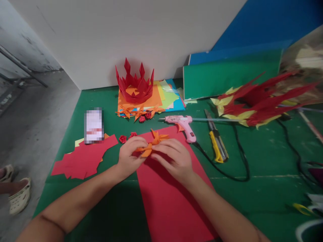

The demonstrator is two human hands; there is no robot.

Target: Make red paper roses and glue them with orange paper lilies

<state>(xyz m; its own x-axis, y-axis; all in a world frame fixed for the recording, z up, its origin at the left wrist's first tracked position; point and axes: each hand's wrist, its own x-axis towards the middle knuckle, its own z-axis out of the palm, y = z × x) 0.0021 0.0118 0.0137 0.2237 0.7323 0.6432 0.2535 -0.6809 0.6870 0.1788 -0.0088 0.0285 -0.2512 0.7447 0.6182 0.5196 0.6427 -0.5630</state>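
Note:
Both hands meet over a large red paper sheet point(166, 198) on the green table point(264, 161). My left hand point(130, 155) and my right hand point(171, 156) pinch a small folded orange paper piece point(147, 150) between their fingertips. Just behind the fingers lies a folded orange paper flower point(158, 136). Both hands are closed on the orange piece.
A pink glue gun point(183, 125) and a yellow utility knife point(217, 143) lie to the right, with a black cord point(239, 161). A red paper crown point(135, 84) stands on coloured sheets at the back. Red paper scraps point(83, 159) lie at the left, and a red-yellow paper ornament point(254, 101) at the right.

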